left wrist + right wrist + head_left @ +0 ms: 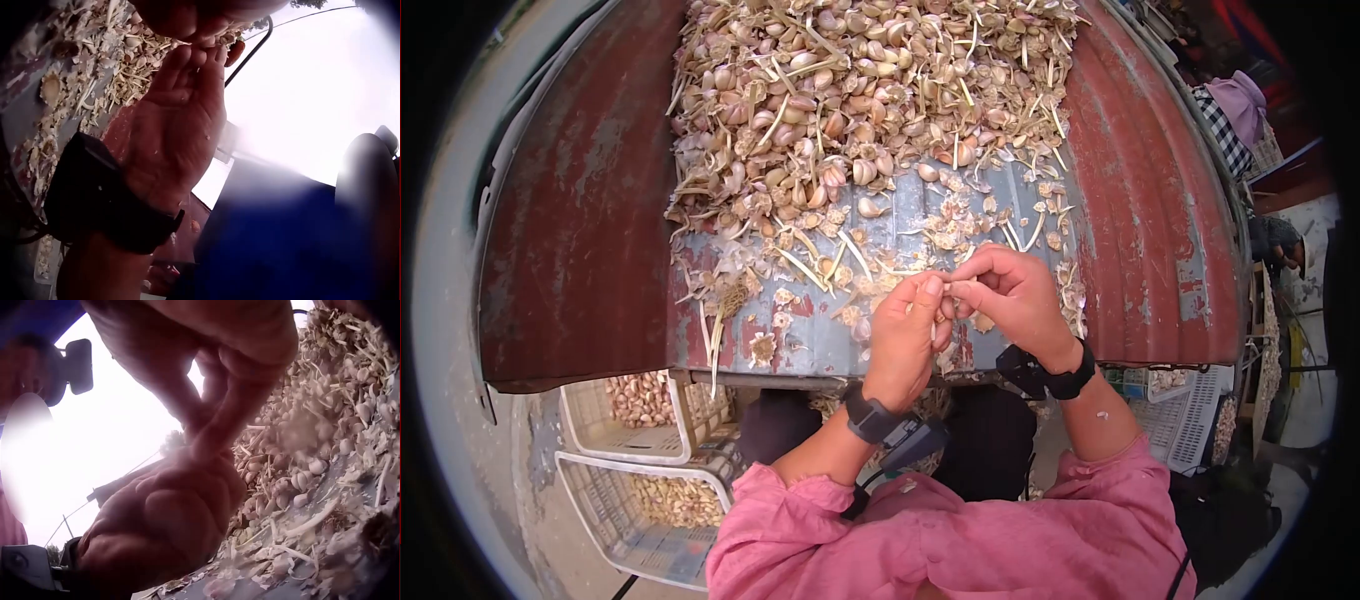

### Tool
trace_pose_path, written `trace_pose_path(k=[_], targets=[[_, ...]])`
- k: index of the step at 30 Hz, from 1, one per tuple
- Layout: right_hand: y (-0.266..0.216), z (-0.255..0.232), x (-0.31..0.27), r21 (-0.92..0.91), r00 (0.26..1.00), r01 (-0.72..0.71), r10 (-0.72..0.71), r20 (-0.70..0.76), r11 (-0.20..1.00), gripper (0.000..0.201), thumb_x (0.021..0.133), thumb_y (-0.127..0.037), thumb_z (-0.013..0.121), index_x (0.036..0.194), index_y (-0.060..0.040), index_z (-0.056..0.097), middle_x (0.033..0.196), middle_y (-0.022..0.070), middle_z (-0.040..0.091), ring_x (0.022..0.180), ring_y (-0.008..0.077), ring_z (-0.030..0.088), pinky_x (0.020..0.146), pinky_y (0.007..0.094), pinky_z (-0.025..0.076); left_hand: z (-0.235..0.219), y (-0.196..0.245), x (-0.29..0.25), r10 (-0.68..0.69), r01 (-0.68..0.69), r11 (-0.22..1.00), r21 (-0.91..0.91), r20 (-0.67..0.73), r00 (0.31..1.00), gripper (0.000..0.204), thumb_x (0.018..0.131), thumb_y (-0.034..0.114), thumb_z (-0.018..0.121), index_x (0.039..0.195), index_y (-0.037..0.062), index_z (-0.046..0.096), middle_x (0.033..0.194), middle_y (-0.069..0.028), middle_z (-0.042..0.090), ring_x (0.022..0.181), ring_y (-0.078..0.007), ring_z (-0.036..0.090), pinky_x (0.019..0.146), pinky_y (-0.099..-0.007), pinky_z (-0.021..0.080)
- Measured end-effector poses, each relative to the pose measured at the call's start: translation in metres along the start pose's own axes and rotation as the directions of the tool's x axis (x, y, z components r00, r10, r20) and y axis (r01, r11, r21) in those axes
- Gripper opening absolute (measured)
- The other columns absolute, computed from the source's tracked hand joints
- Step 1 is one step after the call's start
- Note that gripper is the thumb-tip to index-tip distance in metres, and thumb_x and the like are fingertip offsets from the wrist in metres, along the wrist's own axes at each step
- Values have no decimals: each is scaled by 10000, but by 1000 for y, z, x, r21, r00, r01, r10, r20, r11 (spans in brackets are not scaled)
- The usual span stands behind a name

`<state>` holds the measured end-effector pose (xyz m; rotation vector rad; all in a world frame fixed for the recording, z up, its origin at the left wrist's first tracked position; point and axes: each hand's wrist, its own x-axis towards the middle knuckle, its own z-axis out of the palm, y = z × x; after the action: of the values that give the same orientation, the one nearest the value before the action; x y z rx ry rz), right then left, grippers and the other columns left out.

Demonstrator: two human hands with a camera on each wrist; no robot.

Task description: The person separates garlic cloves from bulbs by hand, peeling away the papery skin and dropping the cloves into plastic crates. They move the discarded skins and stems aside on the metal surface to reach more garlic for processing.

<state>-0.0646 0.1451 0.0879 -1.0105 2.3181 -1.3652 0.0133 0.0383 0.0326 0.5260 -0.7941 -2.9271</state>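
Over the near edge of a corrugated metal sheet (810,335), both hands meet at their fingertips. My left hand (903,335) curls its fingers, thumb up, around what looks like a garlic clove, mostly hidden by the fingers. From the other side my right hand (1022,300) pinches at the same small piece with thumb and forefinger. In the right wrist view the pinching fingers (209,434) press down onto the left hand's tips. Beyond the hands lies a big heap of garlic cloves (840,100), mixed with dry stalks and skins.
Loose skins and root ends (762,348) litter the sheet around the hands. Red painted metal panels (580,200) slope up on both sides. At lower left stand plastic crates (580,505) holding cloves. Another crate (1165,430) is at the right.
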Motion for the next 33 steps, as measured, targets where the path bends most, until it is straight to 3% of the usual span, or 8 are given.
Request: trace_pose_path(k=[4,6,9,13,16,18,28,33], targets=[[42,-15,15,640,910,-384,390,141,666,116,756,-79,586,854,-20,606,833,93,574,630,142,581,564,244,465,-8,2,6,31,-28,981,-194,8,999,202,901,191,442,982,13,491,738,-33,486,501,-62,393,424,-182,288],[74,-29,35,-392,993,112,-85,85,913,178,719,-116,607,858,-5,615,839,126,576,697,208,590,641,305,469,-11,8,11,-11,-12,969,-246,-93,996,153,880,187,456,954,58,493,774,-31,508,509,-68,397,438,-179,294],[67,-15,86,-300,947,-321,309,-86,898,222,698,-145,608,877,-15,626,883,153,582,846,273,567,752,331,438,-12,8,15,-45,16,950,-312,-85,995,116,854,136,452,940,68,486,844,-56,531,568,-77,432,436,-178,310],[116,8,131,-569,984,-153,72,-161,808,312,675,-167,636,944,-12,607,892,152,588,746,246,595,690,323,461,-15,12,19,-74,42,973,-228,-133,988,121,841,116,448,946,67,482,904,-66,544,615,-85,453,448,-180,327],[115,-2,137,-348,977,-196,211,7,917,356,714,-173,637,1011,12,575,920,146,596,704,203,605,655,295,483,-27,11,22,-48,9,961,-275,-136,989,138,839,107,448,965,63,482,916,-72,551,613,-89,455,452,-187,335],[89,-10,108,492,935,-355,310,172,795,347,794,-153,582,1080,34,527,959,135,592,747,174,602,678,264,496,-28,12,21,-37,-3,966,-260,-146,989,155,838,102,449,983,60,482,924,-75,559,623,-90,470,459,-189,346],[32,-11,33,887,927,-374,146,346,270,255,850,-123,473,1076,-8,442,967,160,560,750,143,594,617,229,505,-13,10,16,-120,91,982,-166,-177,977,209,873,177,434,1039,64,492,942,-71,591,742,-122,572,561,-224,463],[-5,9,26,211,931,-233,155,329,949,193,794,-99,579,945,20,585,804,65,592,645,67,554,582,188,456,-18,7,16,-166,132,921,-367,-63,984,198,881,212,427,997,75,511,901,-48,590,759,-138,582,559,-231,467]])
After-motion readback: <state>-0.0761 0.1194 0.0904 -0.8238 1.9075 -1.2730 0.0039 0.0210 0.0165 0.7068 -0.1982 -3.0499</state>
